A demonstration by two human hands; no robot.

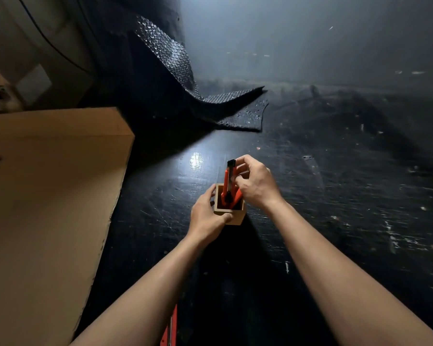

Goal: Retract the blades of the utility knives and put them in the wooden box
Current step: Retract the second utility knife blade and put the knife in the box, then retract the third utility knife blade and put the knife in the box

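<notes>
A small square wooden box (236,219) stands on the dark scratched table. My left hand (208,216) grips its left and near sides. An orange utility knife (228,179) stands upright with its lower end inside the box and its black end up. My right hand (256,182) pinches its upper part. A second orange utility knife (237,197) leans inside the box beside it. Another orange utility knife (171,328) lies at the bottom edge of the view between my forearms; whether its blade is out is hidden.
A large cardboard box (48,196) fills the left side, close to my left arm. A sheet of dark bubble wrap (225,106) drapes from the back onto the table. Scratched dark tabletop (348,183) stretches to the right.
</notes>
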